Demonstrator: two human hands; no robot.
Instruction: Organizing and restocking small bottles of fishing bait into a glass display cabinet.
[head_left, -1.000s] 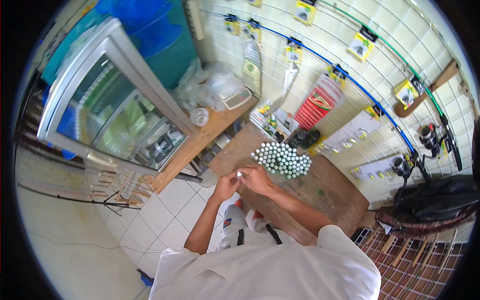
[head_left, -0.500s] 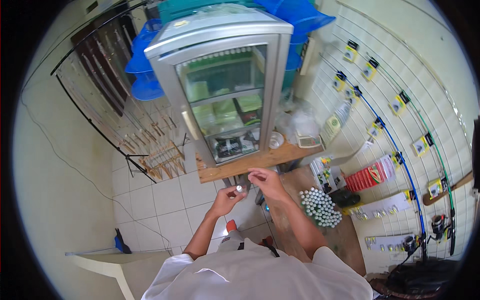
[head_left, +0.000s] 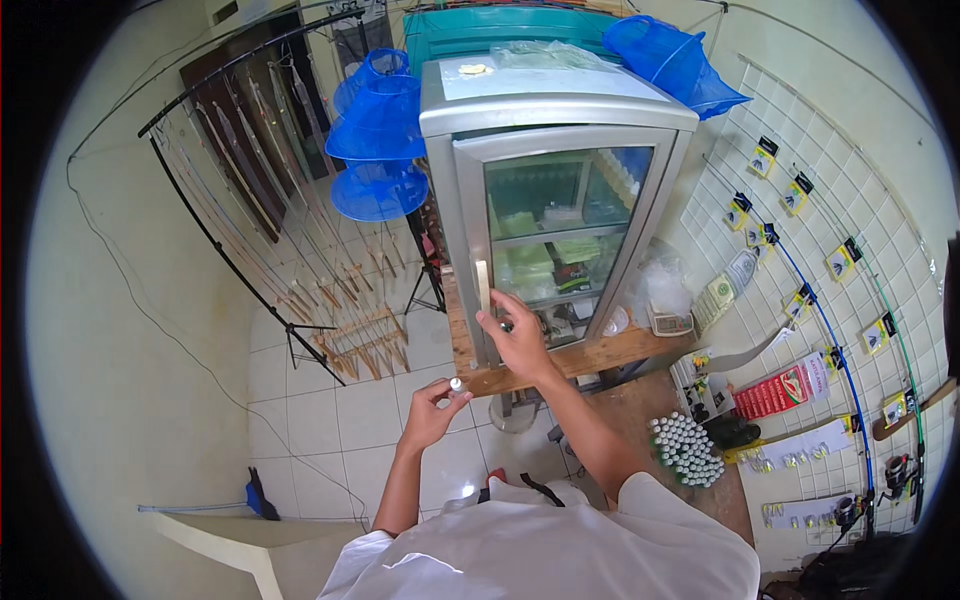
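Note:
My left hand (head_left: 430, 415) pinches a small bottle (head_left: 458, 388) with a white cap, held upright in front of the wooden bench edge. Most of the bottle's body is hidden by my fingers. My right hand (head_left: 522, 345) is at the lower end of the pale door handle (head_left: 483, 285), fingers and thumb curled at it. That handle belongs to a grey metal-framed glass display cabinet (head_left: 455, 210), whose door looks closed. Behind the glass are shelves with greenish packets and a row of small bottles at the top.
Several white-capped bottles (head_left: 686, 450) are grouped on the brown table (head_left: 640, 410) to the right. A scale (head_left: 672, 324) shares the wooden bench (head_left: 600, 352) with the cabinet. Blue nets (head_left: 375, 140) and a rack of rods flank it on the left. Tackle packets hang on the wall grid (head_left: 820, 290).
My right hand has moved forward from near the bottle to the cabinet's door handle. My left hand still holds the bottle. The view has shifted, placing the cabinet farther right.

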